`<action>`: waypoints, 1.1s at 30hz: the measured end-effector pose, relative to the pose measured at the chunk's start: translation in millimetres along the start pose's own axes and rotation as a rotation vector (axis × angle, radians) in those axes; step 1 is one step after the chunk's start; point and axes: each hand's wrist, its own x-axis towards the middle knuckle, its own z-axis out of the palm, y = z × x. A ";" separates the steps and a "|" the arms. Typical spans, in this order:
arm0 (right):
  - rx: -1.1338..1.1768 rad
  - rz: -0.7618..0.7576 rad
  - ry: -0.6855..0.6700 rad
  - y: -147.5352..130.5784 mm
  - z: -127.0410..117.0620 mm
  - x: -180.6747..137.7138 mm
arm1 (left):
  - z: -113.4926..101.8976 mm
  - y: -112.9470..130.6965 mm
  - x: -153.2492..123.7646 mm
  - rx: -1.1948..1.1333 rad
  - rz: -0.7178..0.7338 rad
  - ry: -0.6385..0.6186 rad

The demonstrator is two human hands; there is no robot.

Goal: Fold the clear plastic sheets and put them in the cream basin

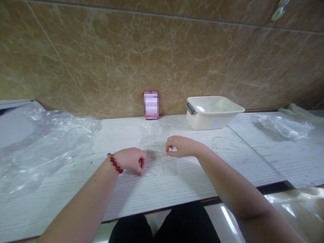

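A thin, see-through plastic bag (160, 165) lies on the white wood-grain table between my hands, its outline faint. My left hand (130, 161), with a red bead bracelet (115, 163) on the wrist, is closed at the bag's left edge, fingers curled down and thumb low. Across from it, my right hand (182, 146) pinches thumb and forefinger together at the bag's upper right side. The exact grip on the clear plastic is hard to make out.
A phone (151, 105) with a blurred screen leans upright against the marbled wall. To its right stands a cream plastic tub (212, 118) with a grey handle. Clear plastic heaps up at the left (58, 135), and a smaller plastic bundle (287, 127) lies far right. The table's front edge runs above my legs.
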 end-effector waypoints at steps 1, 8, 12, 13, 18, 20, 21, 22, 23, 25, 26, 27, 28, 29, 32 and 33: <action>-0.001 -0.005 0.003 -0.1 -0.1 0.0 | 0.3 -1.6 1.5 -0.014 0.017 -0.017; 0.047 -0.086 -0.012 -1.7 -1.9 -0.8 | -3.8 -9.4 0.5 -0.111 0.145 -0.063; 0.111 -0.193 -0.012 -5.4 -5.9 -1.3 | -12.2 -12.1 -3.3 -0.261 0.243 -0.044; 0.129 -0.218 0.002 -6.5 -6.7 -1.2 | -13.9 -13.6 -3.0 -0.307 0.263 -0.044; 0.229 -0.298 0.065 -6.4 -7.8 -0.5 | -16.2 -29.1 4.1 -0.551 0.298 0.023; 0.260 -0.316 0.100 -0.8 -7.6 -0.3 | -14.9 -36.6 6.8 -0.665 0.313 0.085; 0.272 -0.316 0.120 3.2 -7.3 -0.4 | -14.1 -39.9 7.8 -0.720 0.321 0.119; 0.285 -0.309 0.138 7.8 -6.9 -0.5 | -13.2 -42.6 8.6 -0.772 0.326 0.152; 0.295 -0.294 0.151 12.7 -6.2 -0.7 | -12.3 -44.6 9.2 -0.820 0.329 0.182; 0.306 -0.248 0.166 22.0 -3.9 -0.8 | -10.6 -46.9 10.4 -0.910 0.325 0.232; 0.307 -0.219 0.172 25.8 -2.3 -0.6 | -9.8 -47.3 11.1 -0.949 0.318 0.248; 0.306 -0.185 0.187 29.0 -0.5 -0.1 | -9.0 -47.3 11.9 -0.983 0.308 0.260; 0.307 -0.144 0.208 31.3 1.5 0.6 | -8.3 -47.0 12.8 -1.012 0.294 0.270; 0.312 -0.098 0.233 33.0 3.6 1.5 | -7.7 -46.4 13.9 -1.039 0.275 0.282; 0.365 0.045 0.308 35.7 9.9 5.0 | -6.6 -44.3 18.1 -1.120 0.221 0.340; 0.394 0.089 0.329 36.3 11.9 6.2 | -6.6 -43.7 19.6 -1.157 0.211 0.370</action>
